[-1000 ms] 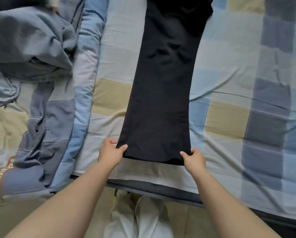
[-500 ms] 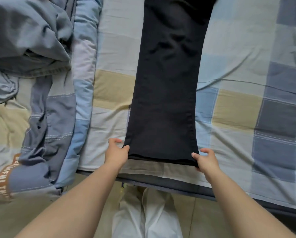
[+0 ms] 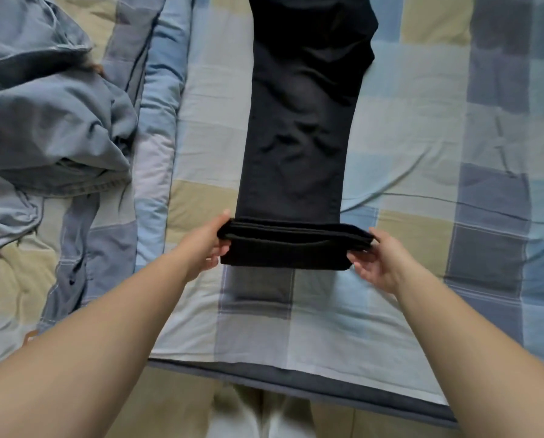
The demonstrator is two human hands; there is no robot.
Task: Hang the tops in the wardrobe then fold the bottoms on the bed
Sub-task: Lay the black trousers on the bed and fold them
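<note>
Black trousers lie lengthwise on the checked bed sheet, folded leg on leg, waist end out of view at the top. The hem end is lifted off the sheet and curled over towards the far end. My left hand grips the left corner of the raised hem. My right hand pinches the right corner. Both arms reach in from the bottom of the view.
A crumpled blue-grey garment lies at the left on a checked quilt. The bed's dark front edge runs across the bottom, with my white trouser legs and the floor below it.
Both hands have lifted the hem off the sheet and carried it away from the bed edge, starting a fold over the trouser legs. The camera has leaned forward over the bed.
</note>
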